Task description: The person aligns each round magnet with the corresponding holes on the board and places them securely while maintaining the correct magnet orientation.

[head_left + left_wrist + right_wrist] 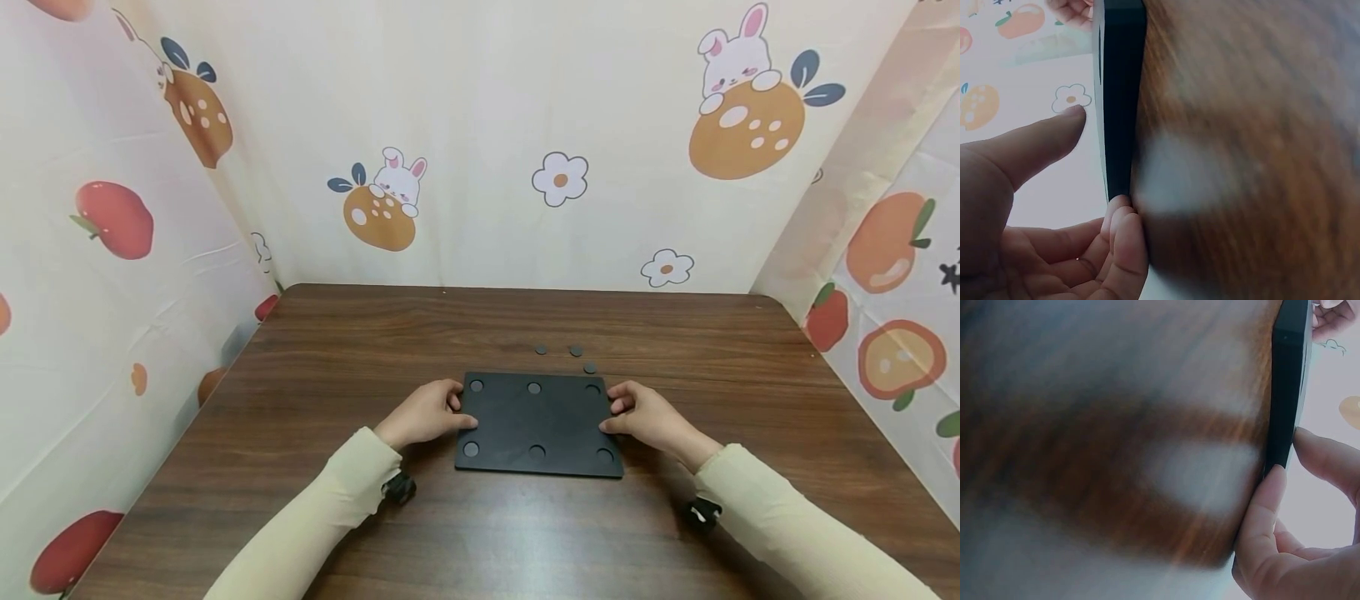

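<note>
A flat black rectangular board (536, 423) with several round recesses along its long sides lies on the table. At its left edge is my left hand (427, 414); the fingertips touch the side, while in the left wrist view the thumb (1054, 140) stands off the top face. My right hand (648, 419) pinches the board's right edge, thumb (1325, 456) on the upper rim and fingers against the side. Three small dark discs lie just behind the board: one disc (541, 350) to the left, another disc (575, 352) and a nearer disc (589, 368).
The brown wood-grain table (352, 333) reaches back to a cream curtain (480, 108) printed with fruit, rabbits and flowers. Patterned cloth hangs at both sides too. A small black device (399, 487) sits under the left wrist, and a similar device (703, 512) under the right.
</note>
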